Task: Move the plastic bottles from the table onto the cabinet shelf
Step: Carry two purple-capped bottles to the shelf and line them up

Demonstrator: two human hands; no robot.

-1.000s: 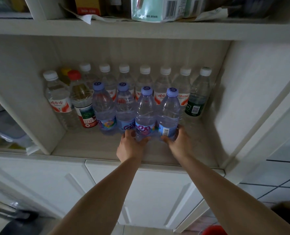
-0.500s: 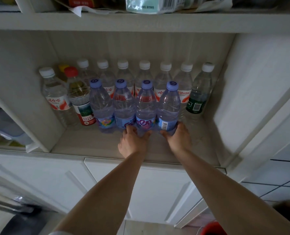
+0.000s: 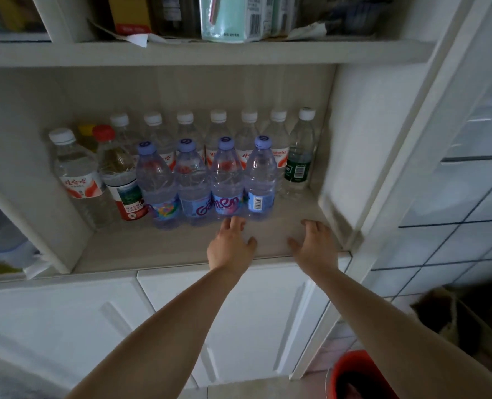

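Several clear bottles with lilac caps stand in a front row on the cabinet shelf (image 3: pixel 181 249); the rightmost one (image 3: pixel 260 180) shows a barcode, the one beside it (image 3: pixel 226 182) a purple label. A back row of white-capped bottles (image 3: pixel 218 131) lines the shelf's rear wall. My left hand (image 3: pixel 230 246) is open, its fingertips just in front of the purple-label bottle's base. My right hand (image 3: pixel 315 244) is open over bare shelf, to the right of the row, touching no bottle.
A red-capped bottle (image 3: pixel 118 174) and a white-capped one (image 3: pixel 74 174) stand at the shelf's left. A green-label bottle (image 3: pixel 298 159) is at the right rear. The upper shelf (image 3: pixel 210 51) carries boxes. White cabinet doors (image 3: pixel 239 318) lie below; a red bucket (image 3: pixel 354 375) sits on the floor.
Both hands have let go of the two rightmost lilac-capped bottles and pulled back. My right hand has swung off to the right. The bottles stay in the front row.
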